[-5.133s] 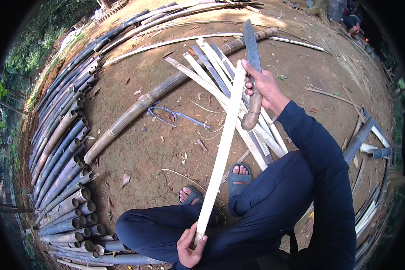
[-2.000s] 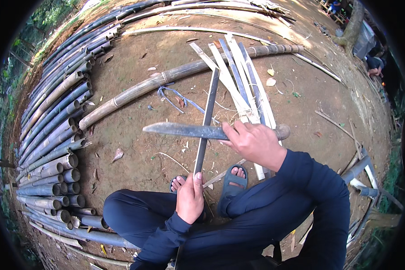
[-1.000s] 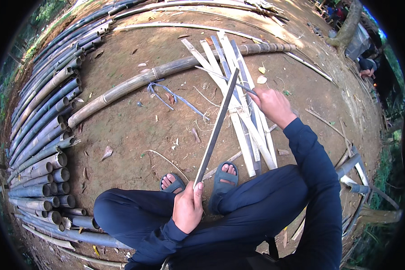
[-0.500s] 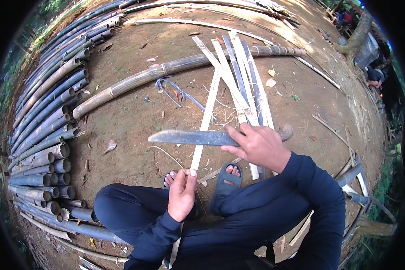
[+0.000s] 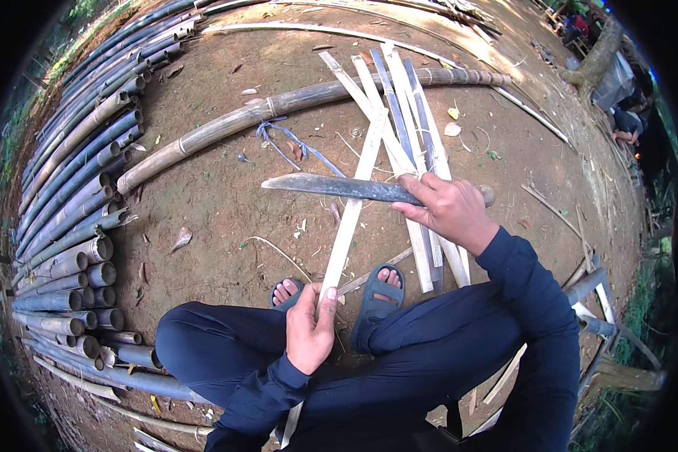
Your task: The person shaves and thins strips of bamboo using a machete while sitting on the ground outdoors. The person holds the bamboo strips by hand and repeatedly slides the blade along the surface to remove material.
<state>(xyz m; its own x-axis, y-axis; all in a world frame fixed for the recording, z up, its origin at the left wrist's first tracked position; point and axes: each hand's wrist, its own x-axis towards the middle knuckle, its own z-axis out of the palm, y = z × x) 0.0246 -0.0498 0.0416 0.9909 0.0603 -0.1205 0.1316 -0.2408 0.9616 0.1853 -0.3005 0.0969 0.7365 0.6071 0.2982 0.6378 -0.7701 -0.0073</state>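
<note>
A pale split bamboo strip (image 5: pixel 344 230) slants up and away from my lap. My left hand (image 5: pixel 310 329) pinches it near its lower part, thumb on top. My right hand (image 5: pixel 450 210) is wrapped round the handle of a machete (image 5: pixel 331 186), whose long dark blade points left and lies across the strip. Whether the edge bites into the strip I cannot tell. Just beyond my right hand several more bamboo strips (image 5: pixel 403 128), some pale and some dark-skinned, lean over a long bamboo pole (image 5: pixel 226 134) on the ground.
Stacked dark bamboo poles (image 5: pixel 75 226) line the left side, cut ends facing in. A blue cord (image 5: pixel 297 143) lies by the long pole. My sandalled foot (image 5: pixel 379 301) is below the strips. At the far right are a tree trunk (image 5: pixel 599 56) and another person (image 5: pixel 627 128).
My right hand and the machete have moved farther up along the strip, away from my body. The strip's far end has shifted slightly right. My left hand keeps its grip.
</note>
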